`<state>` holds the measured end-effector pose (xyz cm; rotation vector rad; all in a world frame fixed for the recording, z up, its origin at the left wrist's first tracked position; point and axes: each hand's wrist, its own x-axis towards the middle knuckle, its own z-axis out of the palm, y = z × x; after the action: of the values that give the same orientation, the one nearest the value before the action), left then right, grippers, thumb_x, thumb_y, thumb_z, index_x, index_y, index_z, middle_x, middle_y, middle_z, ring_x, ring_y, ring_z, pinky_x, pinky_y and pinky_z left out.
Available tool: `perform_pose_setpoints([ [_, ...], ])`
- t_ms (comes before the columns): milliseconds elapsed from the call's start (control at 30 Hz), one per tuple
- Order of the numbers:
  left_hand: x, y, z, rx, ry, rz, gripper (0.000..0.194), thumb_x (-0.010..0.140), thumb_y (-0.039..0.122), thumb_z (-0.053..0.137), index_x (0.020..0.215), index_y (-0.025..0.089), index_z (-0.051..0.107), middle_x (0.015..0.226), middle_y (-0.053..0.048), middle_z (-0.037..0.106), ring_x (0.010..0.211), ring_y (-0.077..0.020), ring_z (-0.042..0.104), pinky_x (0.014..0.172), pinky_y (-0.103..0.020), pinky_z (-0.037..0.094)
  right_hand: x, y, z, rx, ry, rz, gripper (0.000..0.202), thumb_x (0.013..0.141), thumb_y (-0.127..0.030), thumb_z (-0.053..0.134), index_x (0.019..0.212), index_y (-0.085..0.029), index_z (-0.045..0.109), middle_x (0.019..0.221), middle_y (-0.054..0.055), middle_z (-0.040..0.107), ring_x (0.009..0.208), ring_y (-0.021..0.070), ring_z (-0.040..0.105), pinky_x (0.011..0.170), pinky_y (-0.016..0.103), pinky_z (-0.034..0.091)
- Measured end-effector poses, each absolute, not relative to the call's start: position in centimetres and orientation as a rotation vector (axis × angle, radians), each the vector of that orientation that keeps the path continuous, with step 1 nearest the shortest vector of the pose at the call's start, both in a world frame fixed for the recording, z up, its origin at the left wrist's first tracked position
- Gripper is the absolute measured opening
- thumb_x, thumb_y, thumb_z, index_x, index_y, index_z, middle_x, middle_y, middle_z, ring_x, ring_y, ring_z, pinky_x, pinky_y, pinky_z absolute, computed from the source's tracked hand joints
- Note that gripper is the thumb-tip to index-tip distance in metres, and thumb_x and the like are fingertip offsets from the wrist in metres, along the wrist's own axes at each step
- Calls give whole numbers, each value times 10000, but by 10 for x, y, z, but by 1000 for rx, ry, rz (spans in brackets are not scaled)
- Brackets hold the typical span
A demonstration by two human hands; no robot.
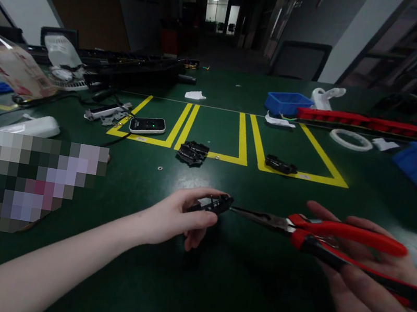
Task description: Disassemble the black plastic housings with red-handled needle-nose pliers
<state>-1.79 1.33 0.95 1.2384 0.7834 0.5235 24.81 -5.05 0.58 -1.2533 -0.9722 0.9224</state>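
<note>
Between the thumb and fingers of my left hand (179,212) is a small black plastic part (219,204), held over the green table. My right hand (372,293) grips red-and-black needle-nose pliers (299,231), whose narrow jaws point left. The tips of the jaws meet or nearly meet the right end of the black part; whether they pinch anything there is too small to tell. Beyond my left hand, a cluster of black plastic parts (192,153) lies at a yellow tape line. Another black part (280,165) rests on the tape further right.
Yellow tape (243,140) marks several areas on the table. A white-edged black device (147,125) lies left of centre. Blue bins (286,104) and a white tape roll (351,140) sit at the right. A bottle (17,65) and cables crowd the left; a small ring (159,168) lies nearer.
</note>
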Motion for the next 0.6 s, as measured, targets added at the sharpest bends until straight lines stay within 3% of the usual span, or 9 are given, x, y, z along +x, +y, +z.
perform_pose_setpoints([
  [167, -16, 12, 14, 1289, 850, 435, 537, 906, 296, 632, 1420, 203, 507, 657, 49, 555, 540, -81, 524, 497, -181, 424, 250, -56, 6, -1269, -905, 862, 322, 778, -357, 694, 1092, -418, 659, 1305, -15, 673, 1337, 306, 510, 1060, 519, 499],
  [333, -16, 10, 18, 1356, 817, 430, 511, 901, 266, 634, 1399, 197, 540, 713, 43, 545, 542, -65, 470, 476, -173, 373, 241, -64, 9, -1270, -984, 903, 501, 657, -378, 799, 1128, -402, 628, 1241, 29, 705, 1284, 353, 558, 968, 536, 564],
  [600, -15, 11, 19, 1393, 811, 419, 520, 893, 227, 653, 1397, 177, 534, 767, 39, 528, 572, -53, 447, 498, -163, 375, 238, -60, -1, -1238, -947, 883, 565, 553, -285, 871, 1079, -339, 673, 1259, 70, 694, 1096, 351, 684, 825, 474, 638],
])
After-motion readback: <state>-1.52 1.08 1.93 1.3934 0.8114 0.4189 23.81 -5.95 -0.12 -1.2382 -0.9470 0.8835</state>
